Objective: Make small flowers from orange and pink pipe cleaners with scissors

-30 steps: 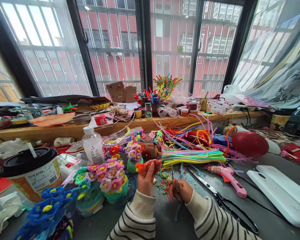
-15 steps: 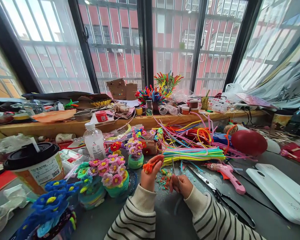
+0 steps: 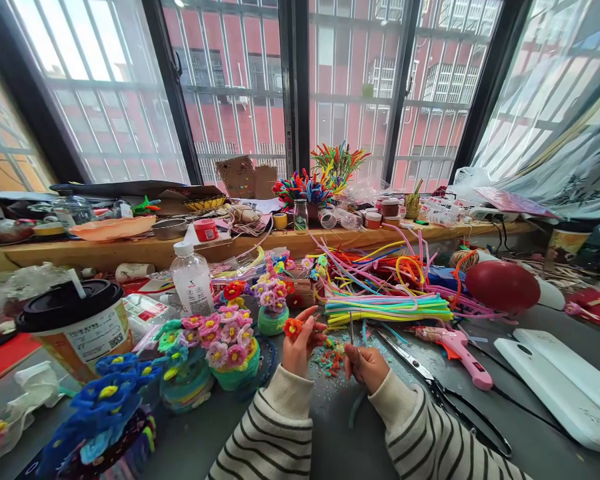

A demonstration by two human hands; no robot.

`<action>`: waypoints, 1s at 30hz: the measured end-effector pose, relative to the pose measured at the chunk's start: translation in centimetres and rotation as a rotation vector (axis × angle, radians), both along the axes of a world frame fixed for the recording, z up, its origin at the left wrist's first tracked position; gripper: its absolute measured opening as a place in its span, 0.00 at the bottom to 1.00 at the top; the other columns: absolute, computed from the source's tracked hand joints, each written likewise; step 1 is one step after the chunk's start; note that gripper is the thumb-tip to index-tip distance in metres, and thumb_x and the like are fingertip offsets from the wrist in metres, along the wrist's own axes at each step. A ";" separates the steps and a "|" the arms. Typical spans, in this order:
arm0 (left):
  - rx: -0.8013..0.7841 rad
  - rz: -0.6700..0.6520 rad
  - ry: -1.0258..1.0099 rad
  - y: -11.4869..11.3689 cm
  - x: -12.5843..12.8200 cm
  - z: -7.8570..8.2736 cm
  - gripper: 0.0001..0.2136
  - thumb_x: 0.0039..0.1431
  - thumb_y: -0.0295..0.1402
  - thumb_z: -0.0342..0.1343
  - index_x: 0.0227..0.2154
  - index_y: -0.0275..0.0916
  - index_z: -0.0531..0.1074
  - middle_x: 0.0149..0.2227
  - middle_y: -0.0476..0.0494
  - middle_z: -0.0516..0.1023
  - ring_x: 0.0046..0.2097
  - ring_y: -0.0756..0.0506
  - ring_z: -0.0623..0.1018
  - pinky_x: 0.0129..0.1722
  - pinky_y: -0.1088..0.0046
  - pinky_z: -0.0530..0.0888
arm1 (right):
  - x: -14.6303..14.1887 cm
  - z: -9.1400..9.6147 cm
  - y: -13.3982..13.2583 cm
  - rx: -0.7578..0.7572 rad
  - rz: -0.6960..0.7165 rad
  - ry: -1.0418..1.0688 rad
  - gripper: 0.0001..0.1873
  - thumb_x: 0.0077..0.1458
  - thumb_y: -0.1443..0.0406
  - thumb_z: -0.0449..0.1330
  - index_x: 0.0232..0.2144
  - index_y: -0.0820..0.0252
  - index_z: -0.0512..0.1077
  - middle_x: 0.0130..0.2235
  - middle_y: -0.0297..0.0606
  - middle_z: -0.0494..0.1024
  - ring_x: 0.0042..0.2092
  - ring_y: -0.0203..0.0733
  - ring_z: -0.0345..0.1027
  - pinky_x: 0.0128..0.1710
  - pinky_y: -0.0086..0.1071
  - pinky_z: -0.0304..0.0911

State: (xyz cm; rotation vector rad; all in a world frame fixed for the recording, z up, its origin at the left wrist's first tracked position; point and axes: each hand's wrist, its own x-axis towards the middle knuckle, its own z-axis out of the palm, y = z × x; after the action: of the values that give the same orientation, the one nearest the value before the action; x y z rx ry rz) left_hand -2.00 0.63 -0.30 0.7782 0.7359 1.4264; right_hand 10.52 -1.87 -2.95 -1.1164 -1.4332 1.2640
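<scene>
Over the middle of the desk, my left hand (image 3: 300, 350) is closed on a small orange pipe-cleaner flower (image 3: 293, 327) with a yellow centre. The flower sits at the thumb side, while the other fingers are partly spread to the right. My right hand (image 3: 367, 369) grips a thin pointed metal tool (image 3: 351, 325) that stands upright; its lower part is hidden in the fist, so its kind is unclear. Between and behind the hands lie coloured fuzz clippings (image 3: 329, 362). Left of my left hand is a pot of pink pipe-cleaner flowers (image 3: 229, 341).
Large scissors (image 3: 420, 372) and a pink glue gun (image 3: 463, 353) lie on the right, near white flat devices (image 3: 555, 387). Behind the hands is a pipe-cleaner bundle (image 3: 390, 308). Blue flowers (image 3: 107, 393), a lidded cup (image 3: 80, 327) and a bottle (image 3: 193, 280) stand left.
My left hand has turned the orange flower so its face shows towards me, and its fingers have spread. The right hand's tool points up a little higher; the view has shifted slightly.
</scene>
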 end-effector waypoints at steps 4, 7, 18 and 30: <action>0.104 0.083 0.091 -0.2 0.4 0.0 0.17 0.34 0.30 0.57 0.34 0.36 0.67 0.23 0.49 0.70 0.21 0.55 0.68 0.20 0.82 0.63 | 0.3 0.0 0.2 -0.007 -0.046 -0.002 0.30 0.36 0.42 0.42 0.07 0.62 0.59 0.06 0.26 0.46 0.11 0.25 0.37 0.13 0.26 0.33; 0.192 0.070 0.127 -0.4 0.7 0.0 0.19 0.33 0.31 0.57 0.35 0.37 0.67 0.31 0.45 0.70 0.27 0.52 0.69 0.23 0.81 0.64 | 0.3 -0.1 0.3 0.005 -0.039 -0.004 0.30 0.37 0.43 0.42 0.07 0.62 0.60 0.06 0.26 0.47 0.11 0.25 0.38 0.12 0.26 0.35; 0.217 -0.072 0.027 -0.9 1.0 0.4 0.21 0.41 0.31 0.53 0.42 0.40 0.59 0.30 0.41 0.74 0.28 0.48 0.73 0.30 0.73 0.68 | 0.2 -0.9 0.5 0.012 -0.217 0.053 0.19 0.32 0.51 0.56 0.18 0.62 0.63 0.10 0.24 0.56 0.12 0.26 0.46 0.11 0.23 0.43; 0.176 -0.113 0.136 -0.6 0.9 0.0 0.05 0.41 0.31 0.53 0.23 0.35 0.68 0.26 0.44 0.74 0.27 0.49 0.72 0.28 0.75 0.68 | 0.6 -0.9 0.3 0.202 -0.143 -0.093 0.24 0.44 0.49 0.43 0.20 0.64 0.64 0.13 0.29 0.60 0.13 0.27 0.51 0.12 0.22 0.47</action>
State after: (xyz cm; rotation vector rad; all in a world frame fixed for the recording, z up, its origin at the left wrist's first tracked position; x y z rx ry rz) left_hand -1.11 -0.02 -0.35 1.0460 0.6644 1.3581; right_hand 11.14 -1.54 -3.85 -1.1298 -1.4865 0.9558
